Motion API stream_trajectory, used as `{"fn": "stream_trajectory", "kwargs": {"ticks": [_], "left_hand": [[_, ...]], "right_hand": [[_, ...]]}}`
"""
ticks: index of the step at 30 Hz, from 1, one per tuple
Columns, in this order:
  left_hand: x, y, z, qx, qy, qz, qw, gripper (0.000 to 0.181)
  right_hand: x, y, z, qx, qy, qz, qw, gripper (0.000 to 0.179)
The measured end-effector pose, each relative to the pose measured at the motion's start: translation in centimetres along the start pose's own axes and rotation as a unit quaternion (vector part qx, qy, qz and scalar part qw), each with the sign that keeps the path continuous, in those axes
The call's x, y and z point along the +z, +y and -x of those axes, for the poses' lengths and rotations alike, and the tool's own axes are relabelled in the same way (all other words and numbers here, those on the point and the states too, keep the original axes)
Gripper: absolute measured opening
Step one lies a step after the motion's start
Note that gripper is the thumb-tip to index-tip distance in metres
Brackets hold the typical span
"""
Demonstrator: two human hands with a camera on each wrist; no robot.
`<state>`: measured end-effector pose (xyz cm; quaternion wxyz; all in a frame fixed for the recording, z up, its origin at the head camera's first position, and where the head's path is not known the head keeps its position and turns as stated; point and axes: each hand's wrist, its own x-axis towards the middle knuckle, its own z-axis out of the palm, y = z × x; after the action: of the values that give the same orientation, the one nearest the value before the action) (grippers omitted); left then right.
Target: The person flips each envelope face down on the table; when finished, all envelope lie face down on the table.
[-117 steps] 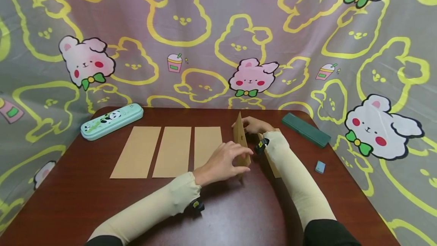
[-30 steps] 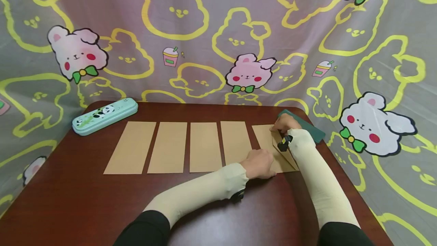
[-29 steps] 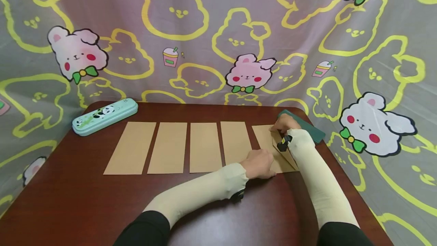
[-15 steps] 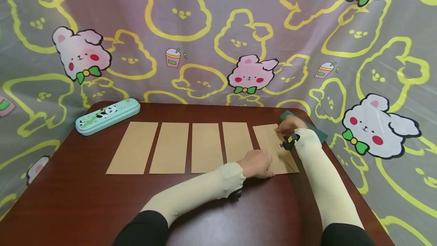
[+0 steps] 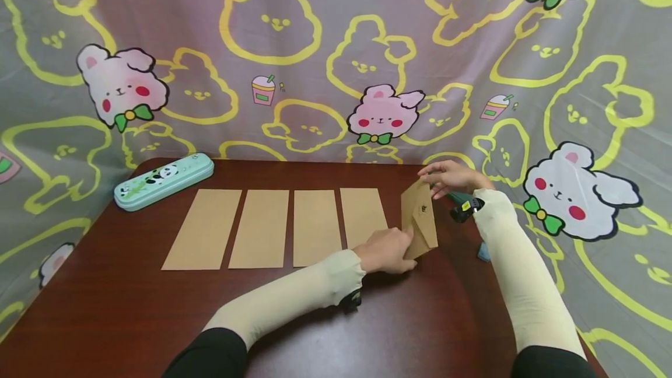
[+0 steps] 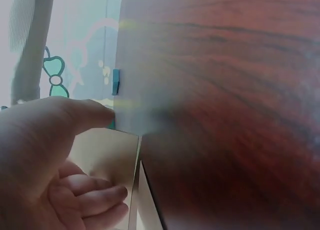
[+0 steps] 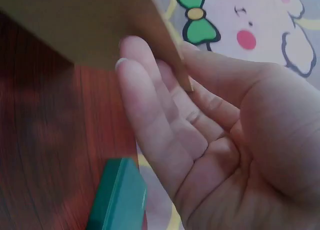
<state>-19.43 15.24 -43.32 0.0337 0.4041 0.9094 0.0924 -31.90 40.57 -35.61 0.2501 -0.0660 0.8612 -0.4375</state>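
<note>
A brown kraft paper envelope (image 5: 423, 220) stands tilted up at the right of the table, its pointed flap and a small dark print on the face turned to the right. My right hand (image 5: 454, 178) pinches its far top edge; in the right wrist view the thumb (image 7: 220, 72) lies on one side of the paper and fingers on the other. At the near left edge my left hand (image 5: 385, 251) holds it, thumb low by the bottom corner. Left of it, several plain brown envelopes (image 5: 317, 226) lie flat in a row, the rightmost partly covered by my left hand.
A mint pencil case (image 5: 164, 181) with panda pictures lies at the table's back left. Behind my right wrist is a dark green box (image 7: 117, 195), mostly hidden in the head view. A small blue block (image 5: 483, 252) sits beside my right forearm. Patterned curtain (image 5: 304, 74) surrounds the table.
Half a second ago this envelope lay flat; it has since been raised on edge, my right hand rising and moving right. Earlier, another envelope stood on edge; it now lies flat in the row.
</note>
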Motion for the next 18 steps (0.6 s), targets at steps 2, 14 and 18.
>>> {"fn": "stream_trajectory", "kwargs": {"ticks": [2,14,18], "left_hand": [[0.0,-0.1,0.0,0.002,0.004,0.013,0.9999,0.081],[0.1,0.2,0.8,0.008,0.089,0.068,0.9937,0.073],[-0.8,0.5,0.9,0.029,0.159,0.109,0.9809,0.088]], "right_hand": [[0.2,-0.1,-0.3,-0.009,-0.004,-0.016,0.9998,0.055],[1.4,1.2,-1.4,-0.024,0.003,-0.034,0.9991,0.059],[1.4,1.3,-1.6,-0.027,0.004,-0.034,0.9991,0.059]]}}
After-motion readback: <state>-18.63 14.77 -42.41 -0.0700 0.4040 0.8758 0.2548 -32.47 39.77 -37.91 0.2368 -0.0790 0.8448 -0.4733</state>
